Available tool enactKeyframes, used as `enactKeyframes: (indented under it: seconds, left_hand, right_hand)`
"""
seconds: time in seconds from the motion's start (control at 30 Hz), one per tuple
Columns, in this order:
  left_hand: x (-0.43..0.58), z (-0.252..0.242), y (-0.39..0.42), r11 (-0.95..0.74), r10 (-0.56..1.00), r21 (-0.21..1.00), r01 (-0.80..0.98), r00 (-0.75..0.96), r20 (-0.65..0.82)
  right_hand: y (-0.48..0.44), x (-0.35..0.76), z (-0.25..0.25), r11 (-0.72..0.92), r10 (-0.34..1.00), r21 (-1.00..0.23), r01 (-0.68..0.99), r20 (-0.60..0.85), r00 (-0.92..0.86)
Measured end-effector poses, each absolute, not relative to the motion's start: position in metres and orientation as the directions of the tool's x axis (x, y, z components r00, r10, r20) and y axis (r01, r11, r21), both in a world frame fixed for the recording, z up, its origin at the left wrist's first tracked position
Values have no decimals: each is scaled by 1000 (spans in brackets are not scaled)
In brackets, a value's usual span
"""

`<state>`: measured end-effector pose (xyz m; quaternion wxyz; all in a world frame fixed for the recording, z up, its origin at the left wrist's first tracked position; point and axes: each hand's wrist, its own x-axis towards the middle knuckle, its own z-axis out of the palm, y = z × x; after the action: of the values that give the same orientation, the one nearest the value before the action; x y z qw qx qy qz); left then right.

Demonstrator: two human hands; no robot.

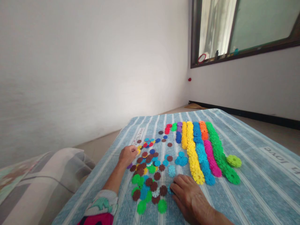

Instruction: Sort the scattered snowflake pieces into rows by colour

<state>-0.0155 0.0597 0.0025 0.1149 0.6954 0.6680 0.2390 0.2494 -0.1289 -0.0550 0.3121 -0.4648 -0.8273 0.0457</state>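
Where brown, green and blue notched discs (154, 186) lie scattered, the left hand (128, 155) pinches a yellow disc (139, 151); the right hand (189, 194) curls over a blue disc (170, 189), grip impossible to tell.

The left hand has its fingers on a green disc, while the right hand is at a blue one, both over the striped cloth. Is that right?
Not quite: the left hand has its fingers on a yellow disc, as the head view shows. The right hand is at a blue disc, both over the striped cloth.
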Motion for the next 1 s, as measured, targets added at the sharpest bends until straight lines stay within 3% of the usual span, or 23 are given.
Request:
enactKeyframes:
  seconds: [0.27, 0.47, 1.0]
  left_hand:
    - [47, 18, 49, -346, 938, 579, 738, 263, 226]
    - [132, 22, 44, -474, 872, 550, 687, 455, 182]
    - [202, -10, 64, -535, 836, 442, 720, 526, 155]
  right_hand:
    - [-129, 249, -49, 529, 829, -373, 762, 421, -369]
    - [-127, 248, -49, 532, 826, -361, 766, 418, -377]
    - [-124, 247, -42, 510, 838, -305, 804, 388, -384]
